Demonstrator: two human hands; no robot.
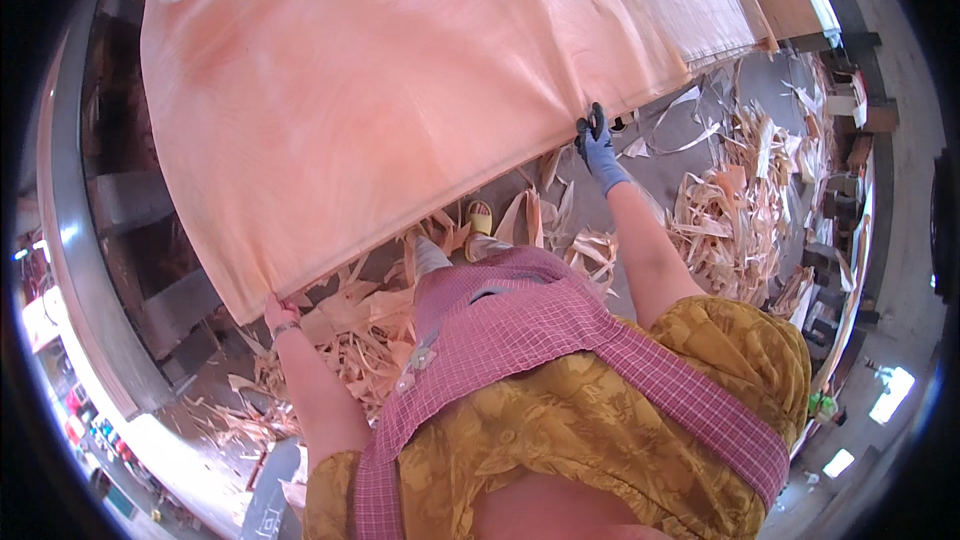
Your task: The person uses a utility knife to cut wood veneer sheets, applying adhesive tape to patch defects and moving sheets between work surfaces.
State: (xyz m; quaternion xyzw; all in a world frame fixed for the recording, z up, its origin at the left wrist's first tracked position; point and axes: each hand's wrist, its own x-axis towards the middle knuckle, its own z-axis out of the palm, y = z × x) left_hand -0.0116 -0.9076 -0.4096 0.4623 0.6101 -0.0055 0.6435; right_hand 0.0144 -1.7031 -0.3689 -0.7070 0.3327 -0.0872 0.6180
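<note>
A large, thin sheet of orange-pink wood veneer [360,110] spreads out in front of me, with a raised crease running back from its near edge. My bare left hand [282,312] pinches the sheet's near left corner. Farther right, my right hand [597,148], in a blue-grey glove with dark fingertips, is closed on the same near edge at the foot of the crease. Part of each hand's fingers is hidden under the sheet.
Torn veneer strips [735,220] lie heaped on the floor at right, and more scraps [365,340] lie around my feet. One yellow slipper [480,217] shows below the sheet's edge. A long metal rail [75,180] and dark framework run along the left.
</note>
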